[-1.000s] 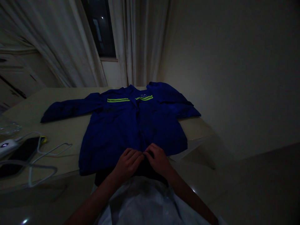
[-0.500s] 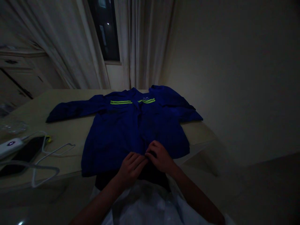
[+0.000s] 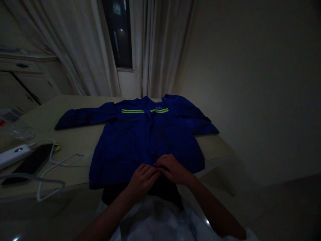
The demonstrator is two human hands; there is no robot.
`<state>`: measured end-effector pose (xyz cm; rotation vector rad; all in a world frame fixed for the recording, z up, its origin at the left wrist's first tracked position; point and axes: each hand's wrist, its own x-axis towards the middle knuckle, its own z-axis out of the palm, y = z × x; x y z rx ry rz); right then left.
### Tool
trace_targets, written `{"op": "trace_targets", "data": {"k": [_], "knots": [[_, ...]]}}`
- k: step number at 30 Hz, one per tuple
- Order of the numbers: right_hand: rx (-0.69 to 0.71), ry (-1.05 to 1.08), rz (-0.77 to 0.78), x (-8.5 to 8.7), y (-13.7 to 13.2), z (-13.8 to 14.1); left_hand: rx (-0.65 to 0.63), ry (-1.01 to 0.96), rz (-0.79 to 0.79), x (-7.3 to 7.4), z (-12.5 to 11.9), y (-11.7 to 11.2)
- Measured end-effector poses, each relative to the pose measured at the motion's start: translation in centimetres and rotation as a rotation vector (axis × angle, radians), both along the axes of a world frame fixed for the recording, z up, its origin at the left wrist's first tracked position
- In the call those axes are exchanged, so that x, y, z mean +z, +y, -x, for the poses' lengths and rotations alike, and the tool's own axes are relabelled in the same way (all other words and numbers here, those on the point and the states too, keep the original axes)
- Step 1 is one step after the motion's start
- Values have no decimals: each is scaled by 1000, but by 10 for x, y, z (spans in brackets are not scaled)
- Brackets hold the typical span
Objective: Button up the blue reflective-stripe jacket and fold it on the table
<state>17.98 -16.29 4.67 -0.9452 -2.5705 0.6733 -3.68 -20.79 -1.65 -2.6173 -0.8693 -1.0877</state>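
Blue work jacket (image 3: pixel 147 140): left hand (image 3: pixel 142 182), right hand (image 3: pixel 172 169) at hem (image 3: pixel 117 185), grip unclear; right lowered.

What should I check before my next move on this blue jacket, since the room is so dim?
Hands at the hem: ok, the left hand and right hand both rest at the lower front of the navy jacket.
Grip on the cloth: cannot tell, too dark.
Sleeves flat: not ok, the sleeve on the right of the view lies rumpled.
White cable off the jacket: ok, it lies beside it.
Front fastening: cannot tell in this light.
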Motion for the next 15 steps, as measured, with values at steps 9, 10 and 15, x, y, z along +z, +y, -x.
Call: {"op": "trace_targets", "data": {"k": [9,10,15], "knots": [[-157,-59,-101,-4,7,6,12,2,2,8,-5,-6],[-179,-61,-109,-5,9,7,8,6,7,8,-6,-7],[-116,-110,-134,-1,23,6,29,-10,69,9,-10,-9]]}}
